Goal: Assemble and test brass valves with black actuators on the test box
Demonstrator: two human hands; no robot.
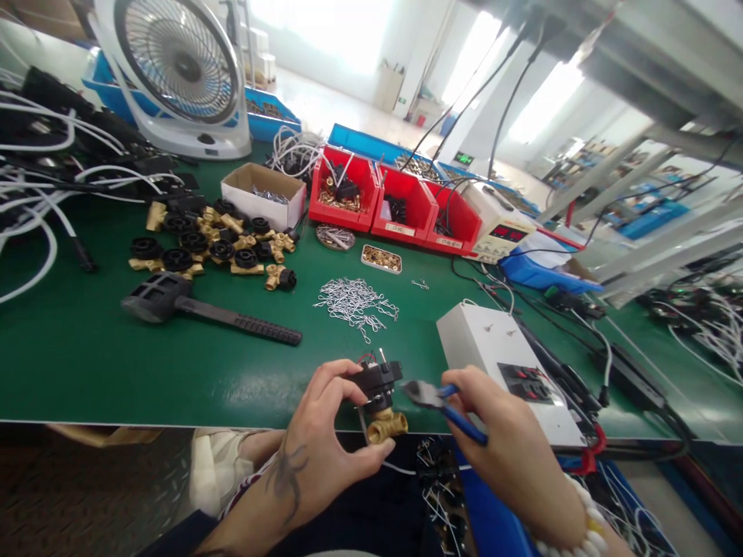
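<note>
The green worktop [87,363] carries a white fan [174,73], red bins [400,209], a black mallet [203,305], a cluster of brass-and-black valves [214,244] and a heap of wire clips [357,302]. At its near edge, the left hand [319,441] has its fingers [342,379] clenched around a valve assembly [380,402], held upright, black coil above, brass body below. The right hand [505,441] grips blue-handled pliers [444,402], lying roughly level, nose pointing left and touching the coil.
</note>
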